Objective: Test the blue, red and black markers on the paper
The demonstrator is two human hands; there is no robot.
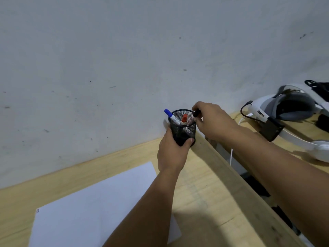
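left hand point(173, 150) grips mesh pen cup point(183, 129) at table's point(204, 184) far edge | right hand point(211, 120) pinches black marker point(195, 115) in cup | blue marker point(171, 116), red marker point(183, 119) inside | paper point(92, 207) near-left

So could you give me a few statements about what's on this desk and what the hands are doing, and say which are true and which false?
1. The left hand grips the black mesh cup from the side. True.
2. The right hand holds the blue marker. False: its fingers are on the black marker; the blue marker stands untouched in the cup.
3. The red marker is inside the cup. True.
4. The paper already has marker lines on it. False: no marker lines show on it.
5. The cup stands on the paper. False: it is apart from the sheet, on or just above the wooden desk near the wall.
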